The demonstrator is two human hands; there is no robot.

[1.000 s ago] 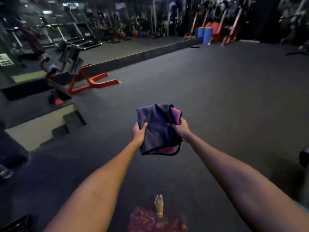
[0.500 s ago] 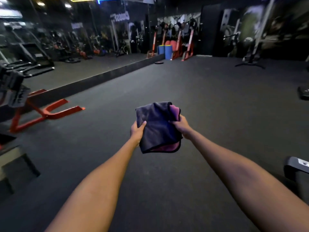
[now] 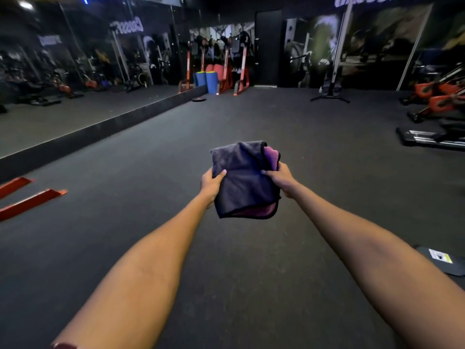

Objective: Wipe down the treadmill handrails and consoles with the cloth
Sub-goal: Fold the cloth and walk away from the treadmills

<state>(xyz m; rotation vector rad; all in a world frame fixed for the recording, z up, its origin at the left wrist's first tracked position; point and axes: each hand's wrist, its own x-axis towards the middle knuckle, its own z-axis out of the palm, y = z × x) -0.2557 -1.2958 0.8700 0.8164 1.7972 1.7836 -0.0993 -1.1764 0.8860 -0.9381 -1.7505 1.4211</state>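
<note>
mirrored white lettering on the glass wall (image 3: pixel 127 27) at 11 o'clock reads like "crossfit" reversed; the rest is too blurred to read. since half a second ago the view has swung right, the red steel frame (image 3: pixel 30 201) sliding to 9 o'clock and orange machines (image 3: pixel 437 99) appearing at 2 o'clock. both arms reach straight out, left hand (image 3: pixel 211 183) and right hand (image 3: pixel 280 180) each pinching a side of the folded dark purple microfibre cloth with pink lining (image 3: pixel 242 182), held above the dark rubber floor (image 3: pixel 151 152) at centre.

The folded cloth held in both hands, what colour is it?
Dark grey-purple folded cloth, pink-purple underside, black edging; head view.

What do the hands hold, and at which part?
Both hold the folded cloth: left hand at its left edge, right hand at its right edge.
</note>
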